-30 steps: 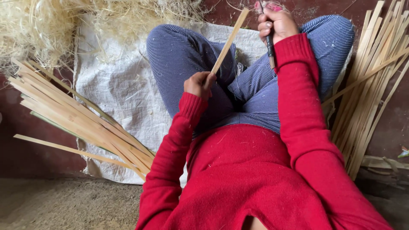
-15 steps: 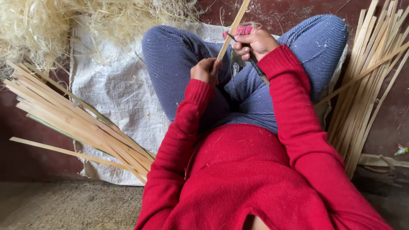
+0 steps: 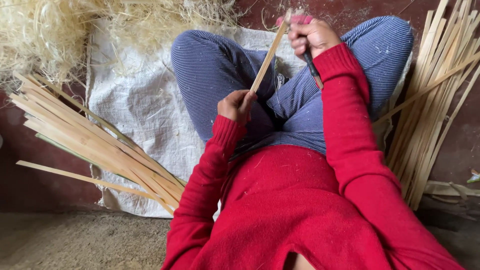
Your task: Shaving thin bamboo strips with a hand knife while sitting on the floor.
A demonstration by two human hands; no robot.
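**Strip slanting from left hand up to right**

Strip [image 3: 266, 59] of bamboo runs diagonally over the lap: left hand [image 3: 236, 106], nearer the body, pinches its lower end; beyond it, right hand [image 3: 311, 36] fists a dark-bladed knife [image 3: 313, 67] at the strip's upper end.

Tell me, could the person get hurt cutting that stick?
Maybe. The right hand works a dark-handled knife against a thin pale bamboo strip right above the lap; a slip could send the blade toward the blue striped trousers. The left hand grips the strip's lower end bare, so splinters seem possible.
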